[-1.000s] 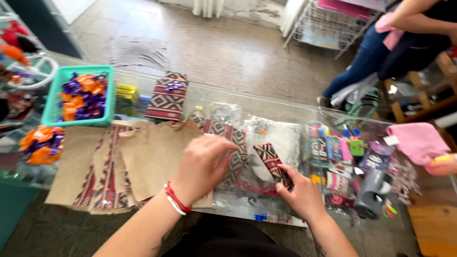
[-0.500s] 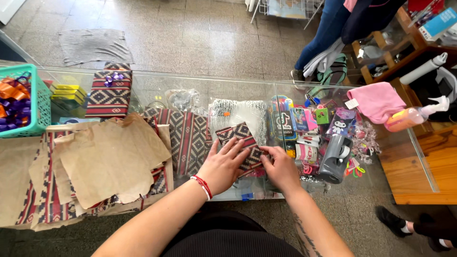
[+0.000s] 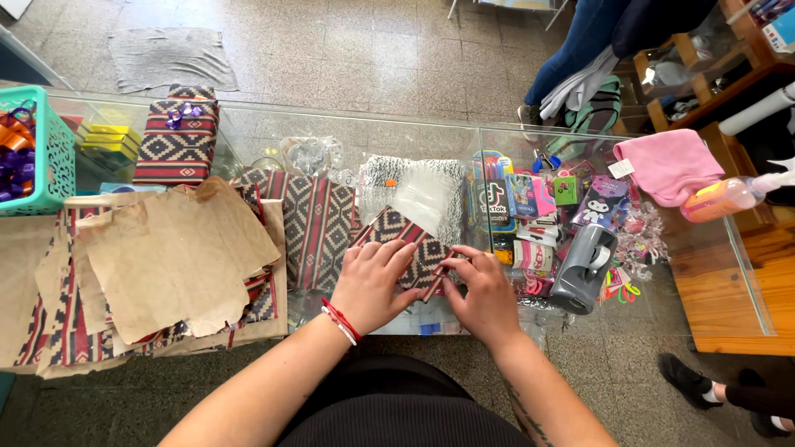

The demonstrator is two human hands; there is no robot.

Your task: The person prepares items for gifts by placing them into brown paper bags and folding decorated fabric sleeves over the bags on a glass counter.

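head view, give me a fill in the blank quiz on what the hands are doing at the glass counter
1. Both hands, left hand and right hand, press on a small ____ -wrapped parcel.
2. The left wrist wears a red and white ____.
3. The basket of ribbon bows is coloured ____.
4. The folded cloth on the counter is ____.

Missing words: patterned paper; bracelet; teal; pink

counter: glossy glass | wrapping sheets: matt brown paper
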